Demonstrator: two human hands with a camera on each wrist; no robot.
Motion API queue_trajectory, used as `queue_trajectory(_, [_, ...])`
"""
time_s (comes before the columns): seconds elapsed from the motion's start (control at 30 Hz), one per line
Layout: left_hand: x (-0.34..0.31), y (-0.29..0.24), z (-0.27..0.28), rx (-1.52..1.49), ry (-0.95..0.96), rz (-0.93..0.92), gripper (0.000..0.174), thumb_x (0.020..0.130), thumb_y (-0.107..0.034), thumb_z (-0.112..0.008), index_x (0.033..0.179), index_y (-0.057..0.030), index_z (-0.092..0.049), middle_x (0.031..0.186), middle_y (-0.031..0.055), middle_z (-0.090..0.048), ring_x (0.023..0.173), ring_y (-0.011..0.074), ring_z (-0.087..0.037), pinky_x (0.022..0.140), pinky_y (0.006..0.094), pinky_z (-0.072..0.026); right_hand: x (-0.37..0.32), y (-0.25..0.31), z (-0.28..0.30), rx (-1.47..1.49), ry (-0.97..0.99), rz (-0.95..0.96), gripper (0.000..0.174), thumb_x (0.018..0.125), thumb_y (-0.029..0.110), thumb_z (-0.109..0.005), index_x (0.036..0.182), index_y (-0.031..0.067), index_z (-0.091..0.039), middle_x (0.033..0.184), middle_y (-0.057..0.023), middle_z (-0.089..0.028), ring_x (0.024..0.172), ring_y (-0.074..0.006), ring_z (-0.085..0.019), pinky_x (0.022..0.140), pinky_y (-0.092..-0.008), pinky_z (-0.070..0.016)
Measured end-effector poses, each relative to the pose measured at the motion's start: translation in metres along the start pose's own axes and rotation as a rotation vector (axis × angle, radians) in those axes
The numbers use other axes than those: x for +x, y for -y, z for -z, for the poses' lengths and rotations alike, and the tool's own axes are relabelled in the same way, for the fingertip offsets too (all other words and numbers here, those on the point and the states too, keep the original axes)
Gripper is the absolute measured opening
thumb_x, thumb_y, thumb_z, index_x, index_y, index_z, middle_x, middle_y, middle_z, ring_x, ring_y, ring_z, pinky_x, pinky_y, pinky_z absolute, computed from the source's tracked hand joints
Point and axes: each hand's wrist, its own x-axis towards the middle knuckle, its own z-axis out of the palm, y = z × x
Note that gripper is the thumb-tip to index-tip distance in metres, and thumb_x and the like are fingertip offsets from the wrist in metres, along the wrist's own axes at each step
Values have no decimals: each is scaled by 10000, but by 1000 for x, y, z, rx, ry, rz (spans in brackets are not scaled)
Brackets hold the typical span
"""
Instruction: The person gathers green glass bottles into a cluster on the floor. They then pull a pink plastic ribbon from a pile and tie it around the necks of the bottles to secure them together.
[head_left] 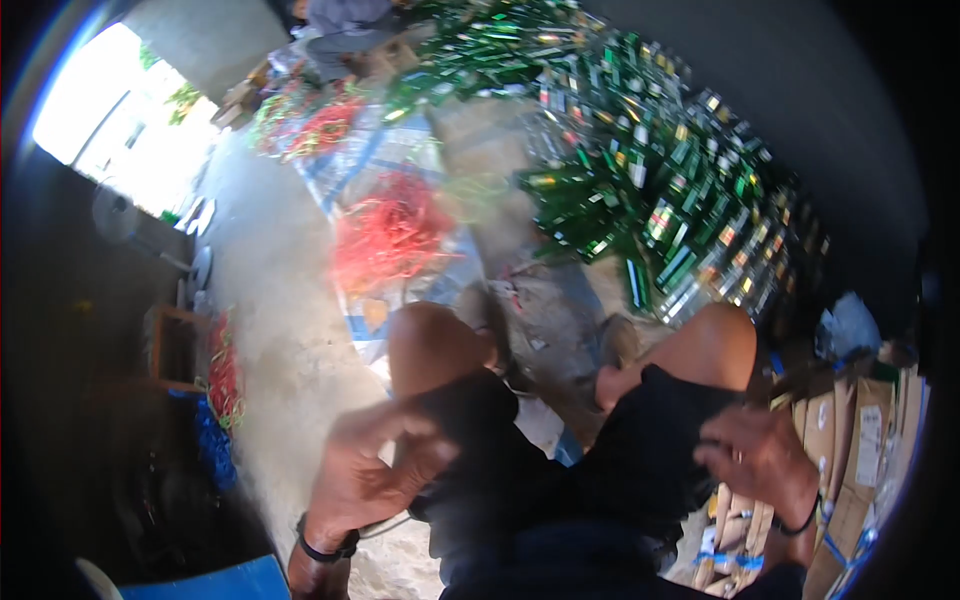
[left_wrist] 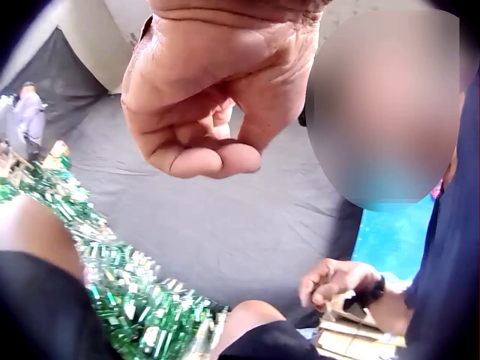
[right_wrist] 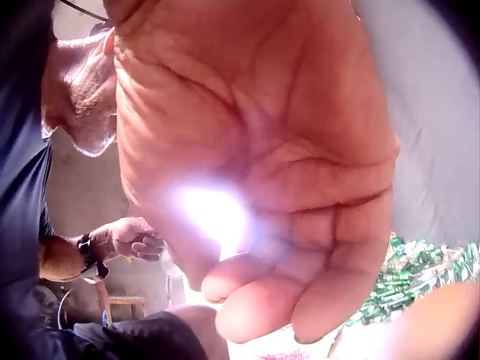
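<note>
The left hand (head_left: pixel 375 465) is raised over the left thigh, its fingers loosely bent toward the thumb. In the left wrist view this hand (left_wrist: pixel 221 90) fills the top, with nothing seen in its grasp. Above the right thigh hangs the right hand (head_left: pixel 760 455), slightly blurred, its fingers relaxed and bent. The right wrist view shows the right palm (right_wrist: pixel 255 150) bare, fingers curving loosely inward. The hands are well apart, and neither is seen touching an object. Both are nearest to the dark shorts (head_left: pixel 560 500) of the seated wearer.
Many green and clear bottles (head_left: pixel 620 190) lie beyond the knees. Red strips (head_left: pixel 395 235) lie on a blue-and-white sheet (head_left: pixel 375 155). Flattened cardboard (head_left: pixel 865 430) stands at the right, a wooden frame (head_left: pixel 157 345) at the left. Another person (head_left: pixel 345 25) sits far back.
</note>
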Motion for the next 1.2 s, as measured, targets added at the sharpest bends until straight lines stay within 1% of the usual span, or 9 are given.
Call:
queue_trajectory(0.17, [85, -42, -23, -441, -97, -57, 155, 966, -97, -717, 878, 14, -655, 721, 44, -646, 549, 76, -548, 530, 225, -427, 77, -3, 32, 55, -175, 48, 147, 763, 27, -742, 891, -8, -678, 728, -154, -625, 613, -304, -640, 581, -361, -502])
queue_trajectory(0.27, [135, -45, -42, -470, -118, -22, 234, 1036, -169, -588, 849, -30, -560, 675, 14, -502, 500, 74, -465, 476, 227, -343, 120, -26, 38, 91, -213, 14, 112, 865, 98, -722, 855, 4, -662, 696, -103, -603, 581, -189, -577, 557, -341, -454])
queue_trajectory(0.57, [255, 16, -91, -703, -87, 82, 277, 995, -210, -682, 772, -64, -605, 694, -21, -495, 559, 80, -459, 545, 241, -376, 245, -86, 19, 259, -189, -42, 179, 950, 186, -679, 951, 7, -674, 727, 12, -601, 667, -62, -547, 592, -248, -442])
queue_trajectory(0.73, [274, 67, -101, -710, -72, 199, 244, 990, -205, -680, 805, -67, -602, 711, -20, -506, 576, 87, -470, 551, 251, -384, 296, -142, -12, 361, -139, -281, 199, 925, 222, -715, 981, 33, -685, 771, -1, -630, 664, -77, -583, 526, -258, -469])
queue_trajectory(0.8, [272, 94, -100, -714, -59, 169, 224, 992, -192, -675, 816, -77, -600, 719, -23, -505, 588, 83, -470, 557, 252, -381, 315, -188, -41, 367, -187, -362, 236, 849, 258, -737, 837, 28, -686, 679, -52, -657, 482, -161, -565, 510, -352, -491])
queue_trajectory(1.0, [277, 93, -92, -892, -179, 241, 268, 971, -315, -691, 836, -87, -652, 629, -41, -512, 568, 59, -435, 564, 250, -315, 337, -283, -101, 38, -8, -537, 167, 793, 128, -636, 901, 0, -642, 747, -191, -655, 643, -365, -666, 592, -445, -535])
queue_trajectory(1.07, [279, 92, -88, -920, -199, 249, 245, 982, -290, -682, 846, -89, -652, 633, -47, -511, 567, 52, -431, 557, 243, -313, 333, -320, -126, 115, -39, -571, 302, 819, 141, -728, 1077, -6, -672, 913, -127, -698, 640, -208, -672, 523, -373, -526])
queue_trajectory(1.1, [280, 92, -86, -948, -215, 255, 223, 993, -265, -672, 855, -91, -653, 637, -52, -510, 566, 44, -428, 549, 235, -311, 330, -382, -156, -72, -107, -297, 341, 818, 133, -728, 1121, -6, -657, 927, -140, -691, 639, -220, -672, 521, -373, -518])
queue_trajectory(1.2, [278, 88, -85, -985, -263, 287, 178, 1004, -219, -659, 883, -89, -656, 642, -59, -513, 571, 27, -428, 543, 218, -312, 327, -388, -167, 91, -39, -634, 381, 819, 126, -716, 1174, 10, -646, 894, -144, -682, 569, -225, -650, 513, -392, -514])
